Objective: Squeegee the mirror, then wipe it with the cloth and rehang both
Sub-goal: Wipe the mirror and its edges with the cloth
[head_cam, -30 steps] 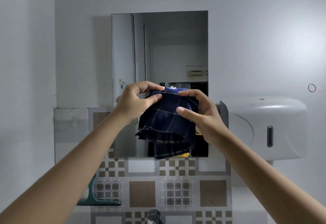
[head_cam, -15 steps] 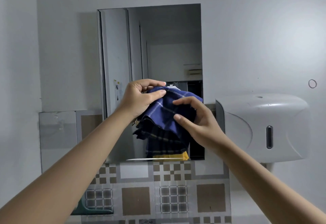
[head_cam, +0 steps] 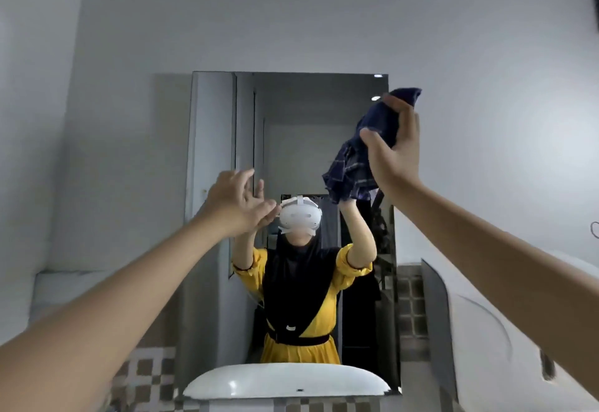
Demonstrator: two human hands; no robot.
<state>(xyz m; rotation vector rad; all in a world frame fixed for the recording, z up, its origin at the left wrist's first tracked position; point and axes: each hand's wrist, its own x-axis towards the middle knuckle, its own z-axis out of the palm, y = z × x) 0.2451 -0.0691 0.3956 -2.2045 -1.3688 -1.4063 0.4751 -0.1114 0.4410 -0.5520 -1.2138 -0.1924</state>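
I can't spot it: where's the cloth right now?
In the head view, the cloth is bunched in the right hand, raised at the mirror's upper right corner.

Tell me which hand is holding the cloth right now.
The right hand, raised near the mirror's upper right corner, grips the dark blue plaid cloth. The left hand is lower, open and holding nothing.

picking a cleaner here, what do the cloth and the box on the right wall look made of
Cloth: soft woven fabric, dark blue with pale check lines; it bunches and drapes from the right hand. Wall box: probably moulded plastic, smooth white-grey with a slight sheen, though blurred here.
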